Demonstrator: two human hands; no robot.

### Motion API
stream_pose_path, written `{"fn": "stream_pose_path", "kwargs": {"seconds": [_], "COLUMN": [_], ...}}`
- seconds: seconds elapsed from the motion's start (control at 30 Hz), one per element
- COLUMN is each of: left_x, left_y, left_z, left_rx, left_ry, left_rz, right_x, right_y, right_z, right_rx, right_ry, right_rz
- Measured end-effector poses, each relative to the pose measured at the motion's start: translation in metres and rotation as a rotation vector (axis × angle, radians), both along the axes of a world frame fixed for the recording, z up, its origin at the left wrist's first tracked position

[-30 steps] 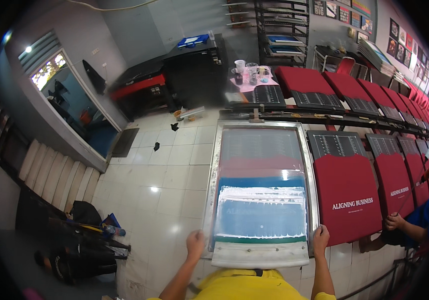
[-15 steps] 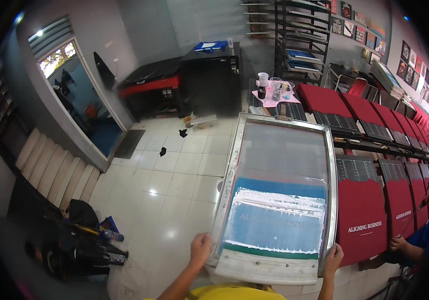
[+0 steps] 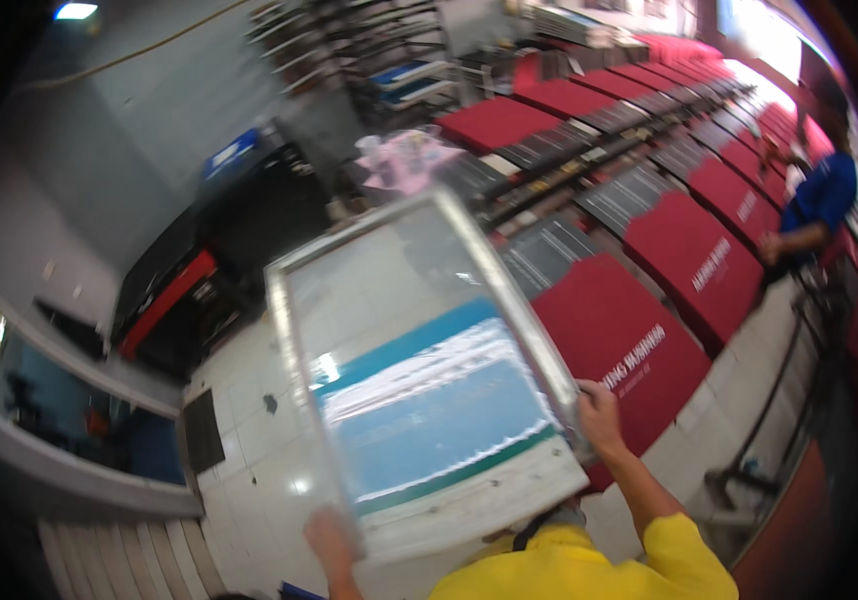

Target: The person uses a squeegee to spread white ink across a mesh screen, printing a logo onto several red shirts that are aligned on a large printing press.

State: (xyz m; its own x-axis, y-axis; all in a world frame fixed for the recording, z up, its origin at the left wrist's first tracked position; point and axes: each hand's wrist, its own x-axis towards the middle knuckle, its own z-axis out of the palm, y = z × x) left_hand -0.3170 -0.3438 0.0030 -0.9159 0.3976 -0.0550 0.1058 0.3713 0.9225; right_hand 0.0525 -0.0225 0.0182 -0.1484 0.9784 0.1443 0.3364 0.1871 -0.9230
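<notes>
1. Compared with half a second ago, the screen-printing frame (image 3: 492, 275) slants more steeply leftward in view; floor tiles (image 3: 269, 450) show through its mesh (image 3: 399, 260), where a pallet and red cloth showed one second ago.
2. The frame lies before the yellow shirt (image 3: 559, 565); the nearest red garment (image 3: 589, 320) appears beside its right rail.
3. The right hand (image 3: 599, 415) is closed around that rail's near end. The left hand (image 3: 329, 535), blurred, curls at the near left corner; its grip cannot be told.
4. Within the frame, ragged white ink (image 3: 419, 372) bands the blue stencil (image 3: 429, 415); a green strip (image 3: 464, 472) borders it nearer the person.
5. Rails: straight, silvery metal. Mesh: sheer. Garment: matte cloth.
</notes>
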Motion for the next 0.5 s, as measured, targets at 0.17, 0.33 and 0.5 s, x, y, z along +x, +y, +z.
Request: {"fn": "stream_pose_path", "kwargs": {"seconds": [0.17, 0.33, 0.5], "left_x": [-0.119, -0.200, -0.272], "left_y": [-0.077, -0.106, -0.107], "left_z": [0.020, -0.018, -0.021], "left_rx": [-0.060, -0.059, -0.302], "left_ry": [0.028, 0.093, 0.329], "left_rz": [-0.072, -0.074, -0.095], "right_x": [-0.115, -0.190, -0.279], "right_y": [-0.058, -0.069, -0.056], "right_z": [-0.005, -0.015, -0.032], "right_rx": [-0.128, -0.094, -0.137], "right_ry": [0.059, 0.123, 0.112], "right_rz": [0.043, 0.073, 0.124]}}
